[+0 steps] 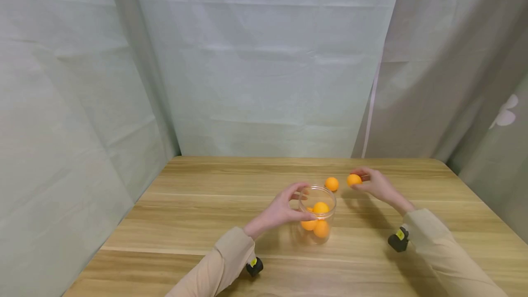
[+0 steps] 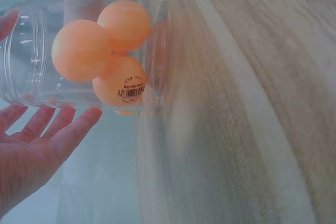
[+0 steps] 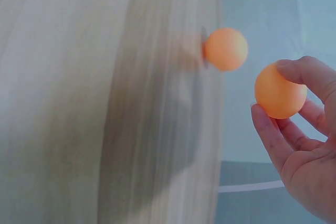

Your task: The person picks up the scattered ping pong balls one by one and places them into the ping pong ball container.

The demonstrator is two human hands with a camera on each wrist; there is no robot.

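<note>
- A wooden table (image 1: 198,205) fills the foreground, its far edge meeting pale fabric curtains (image 1: 264,68) that close off the back and both sides; the left half of the tabletop lies bare out to its left edge.
- The left hand (image 1: 280,210) cups a clear jar (image 1: 317,196) standing upright near the table's middle, fingers spread along the far rim and thumb curled round the near side; the left wrist view shows the fingers straight and slightly fanned against the plastic wall.
- Inside the jar sit three orange balls (image 2: 105,51), stacked against one another, one bearing a printed barcode label.
- Just beyond the jar, a loose ball (image 1: 332,184) rests on the wood, between the jar and the right hand, apart from both.
- The right hand (image 1: 377,184) holds another ball (image 1: 354,179) pinched between thumb and fingertips just above the tabletop, right of the loose one; the other fingers curl beneath it.
- Right of that hand, open wood runs to the rounded far-right corner.
- Black wrist-worn devices (image 1: 398,239) sit at both tan sleeves.
</note>
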